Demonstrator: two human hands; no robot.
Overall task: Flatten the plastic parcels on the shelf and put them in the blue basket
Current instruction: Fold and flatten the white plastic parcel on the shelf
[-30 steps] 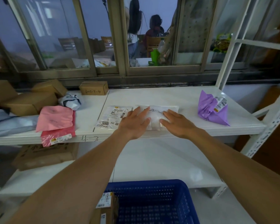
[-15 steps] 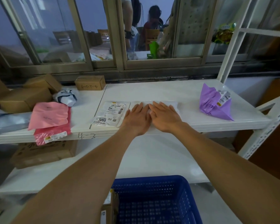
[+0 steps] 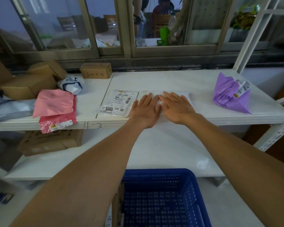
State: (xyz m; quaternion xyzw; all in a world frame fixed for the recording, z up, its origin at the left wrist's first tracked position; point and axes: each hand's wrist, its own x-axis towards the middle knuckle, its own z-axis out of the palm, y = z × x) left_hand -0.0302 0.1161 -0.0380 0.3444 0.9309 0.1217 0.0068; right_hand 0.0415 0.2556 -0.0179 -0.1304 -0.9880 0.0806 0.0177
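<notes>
A white plastic parcel (image 3: 120, 102) with a shipping label lies flat on the white shelf (image 3: 179, 79). My left hand (image 3: 145, 110) and my right hand (image 3: 177, 107) press palm-down side by side on its right half, fingers spread and nearly touching. A crumpled purple parcel (image 3: 229, 94) sits at the shelf's right end. Two pink parcels (image 3: 54, 104) lie stacked at the left, the lower one overhanging the front edge. A small crumpled white-and-grey parcel (image 3: 71, 85) rests behind them. The blue basket (image 3: 162, 199) stands below, near me.
Cardboard boxes (image 3: 28, 82) crowd the shelf's left end, and a small box (image 3: 96, 70) sits at the back. Another box (image 3: 51, 141) is on the lower shelf. A white upright post (image 3: 252, 33) rises at the right. Windows run behind the shelf.
My two hands have slid together from apart on the white parcel, pressing it flat. The camera has shifted slightly closer.
</notes>
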